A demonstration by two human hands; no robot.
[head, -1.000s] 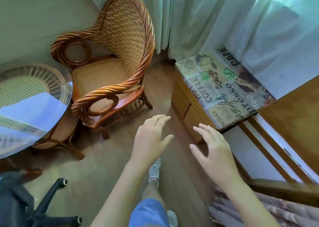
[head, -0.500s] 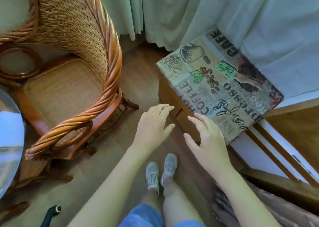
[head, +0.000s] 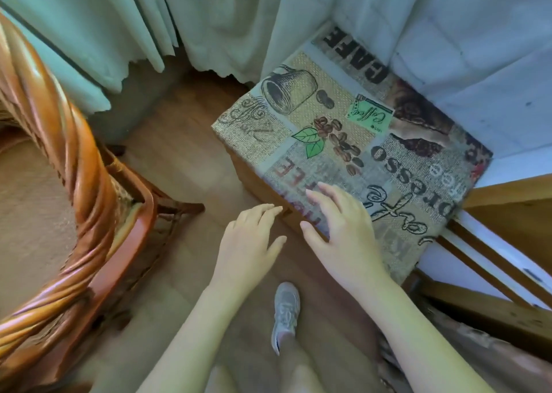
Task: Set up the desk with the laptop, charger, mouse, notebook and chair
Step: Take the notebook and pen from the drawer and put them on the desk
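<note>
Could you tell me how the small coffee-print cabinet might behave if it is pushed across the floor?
The cabinet looks like a boxy wooden piece with drawers, so probably stiff and fairly heavy. It sits low and wide, so tipping seems unlikely. On the smooth wood floor it may slide rather than roll.

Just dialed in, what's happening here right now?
A person stands over a small wooden cabinet topped with a coffee-print cover. Both hands are open and empty: the right hand hovers at the cover's near edge, the left hand beside it above the floor. A wicker chair is on the left. No laptop, charger, mouse or notebook is in view.
</note>
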